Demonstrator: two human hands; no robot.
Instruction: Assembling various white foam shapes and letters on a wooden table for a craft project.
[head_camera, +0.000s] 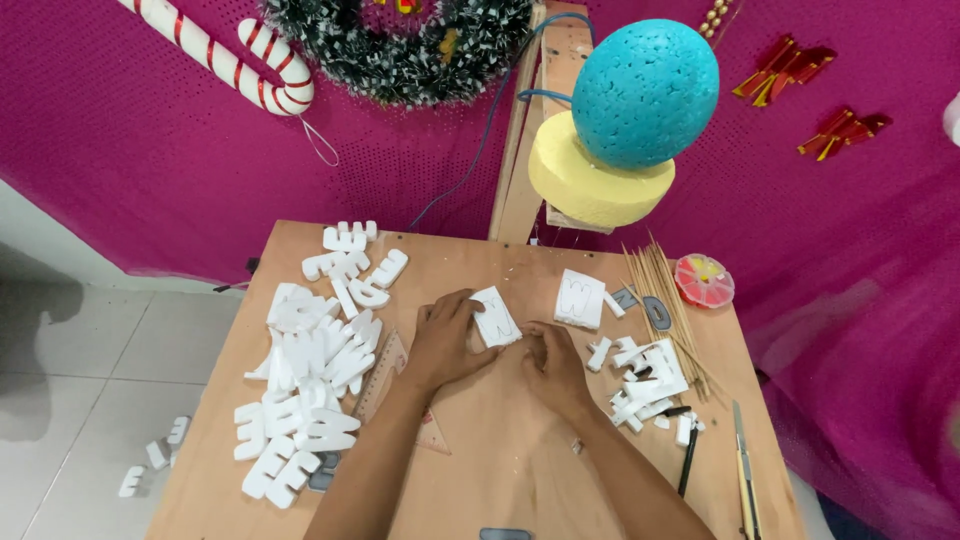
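Both hands met at the centre of the wooden table (480, 470). The left hand (447, 345) gripped a white foam block (496, 317), fingers curled around it; the right hand (553, 362), half closed, touched the block's lower edge. Foam letters (310, 370) lay left of the block.

A foam block (495, 317) is held mid-table (500, 470); letters (310, 370) are piled left, scraps (645, 385) and skewers (665, 305) right.

Right hand (553, 362) covered the lower edge of the foam piece (496, 317); its fingertips were hidden. Ruler (385, 385) lay partly under the left hand (447, 340). Dark object (505, 534) cut off at bottom edge.
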